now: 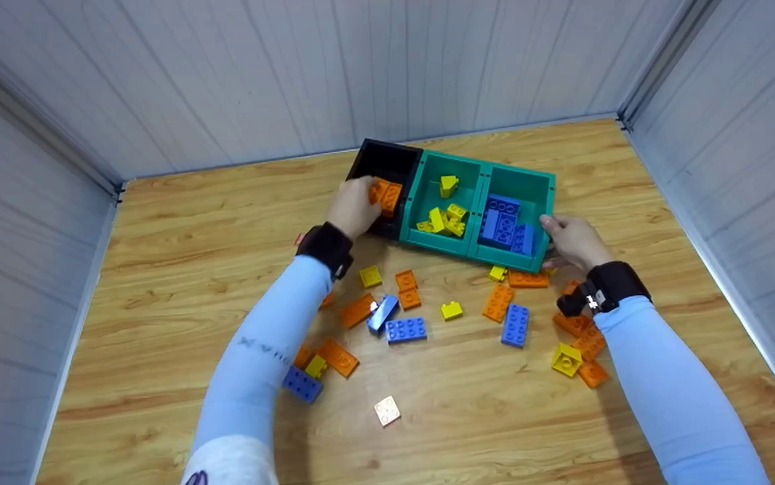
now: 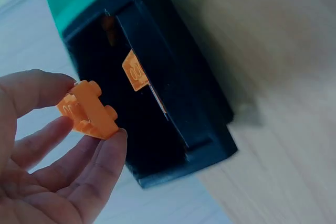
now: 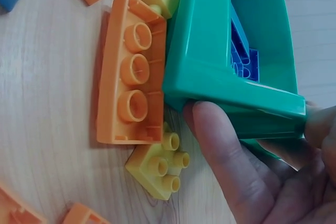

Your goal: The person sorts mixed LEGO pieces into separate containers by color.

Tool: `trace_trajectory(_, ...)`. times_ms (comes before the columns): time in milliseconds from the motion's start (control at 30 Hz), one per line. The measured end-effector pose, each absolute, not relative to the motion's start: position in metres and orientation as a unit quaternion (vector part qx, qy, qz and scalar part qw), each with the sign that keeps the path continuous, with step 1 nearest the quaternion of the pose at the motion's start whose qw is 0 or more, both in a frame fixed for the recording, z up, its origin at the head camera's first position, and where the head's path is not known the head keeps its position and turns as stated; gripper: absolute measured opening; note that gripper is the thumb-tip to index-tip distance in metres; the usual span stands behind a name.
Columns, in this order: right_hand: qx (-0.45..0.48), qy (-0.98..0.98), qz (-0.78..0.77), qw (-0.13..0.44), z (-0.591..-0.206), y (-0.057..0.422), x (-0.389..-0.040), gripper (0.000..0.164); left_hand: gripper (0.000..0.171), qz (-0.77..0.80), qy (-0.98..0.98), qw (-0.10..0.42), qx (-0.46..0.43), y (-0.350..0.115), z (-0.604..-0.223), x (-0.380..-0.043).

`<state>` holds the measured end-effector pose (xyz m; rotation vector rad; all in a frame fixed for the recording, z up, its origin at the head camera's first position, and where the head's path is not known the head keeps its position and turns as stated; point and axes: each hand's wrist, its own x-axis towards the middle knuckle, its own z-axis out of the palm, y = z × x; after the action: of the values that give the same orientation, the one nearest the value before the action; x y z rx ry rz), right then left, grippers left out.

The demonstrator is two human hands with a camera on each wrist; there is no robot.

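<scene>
Left hand [image 1: 352, 205] has an orange toy brick [image 2: 97, 111] pinched between thumb and fingertips, over the black bin [image 2: 176, 72]. Fingers cover part of the brick; in the head view the hand also hides much of the bin's near left side. Bin interior is very dark (some orange shape near its far end, can't make out what). A second orange brick [image 2: 136, 70] shows against the bin's inner wall. Held brick is tilted, studs facing the bin's inside in the left wrist view; long axis can't be told, too foreshortened.

Right hand [image 1: 577, 242] grips the right end wall of the green two-compartment tray [image 1: 438, 244], some fingers hidden under it. Tray's long axis runs left to right, slanting nearer at the right, black bin in line at its left end. Beside the tray's corner, an orange 2x4 brick [image 3: 134, 69] lies hollow side showing, touching a yellow studded brick [image 3: 160, 163]. Sleeves block some loose bricks.
</scene>
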<state>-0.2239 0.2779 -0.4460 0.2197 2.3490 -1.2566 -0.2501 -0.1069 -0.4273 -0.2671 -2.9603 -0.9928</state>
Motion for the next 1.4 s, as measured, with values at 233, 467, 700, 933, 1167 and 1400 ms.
trace_trajectory(233,0.064,0.858,-0.452,0.237,-0.449,0.277,-0.222,0.062,0.035,-0.263,-0.963,-0.026,-0.057,-0.096,-0.441,-0.277)
trace_trajectory(467,0.06,0.858,-0.455,0.233,-0.446,0.279,-0.225,0.063,0.036,-0.247,-0.966,-0.006,-0.072,-0.097,-0.446,-0.275)
trace_trajectory(700,0.063,0.855,-0.457,0.236,-0.445,0.276,-0.225,0.062,0.029,-0.26,-0.959,-0.013,-0.111,-0.109,-0.436,-0.239)
trace_trajectory(933,0.066,0.854,-0.459,0.235,-0.445,0.278,-0.225,0.065,0.034,-0.249,-0.944,-0.156,-0.147,-0.128,-0.433,-0.174)
trace_trajectory(1167,0.061,0.856,-0.456,0.234,-0.446,0.279,-0.223,0.067,0.038,-0.242,-0.948,-0.17,-0.114,-0.142,-0.451,-0.12)
trace_trajectory(1400,0.057,0.859,-0.454,0.231,-0.446,0.28,-0.222,0.07,0.044,-0.222,-0.957,-0.136,-0.127,-0.142,-0.473,-0.096)
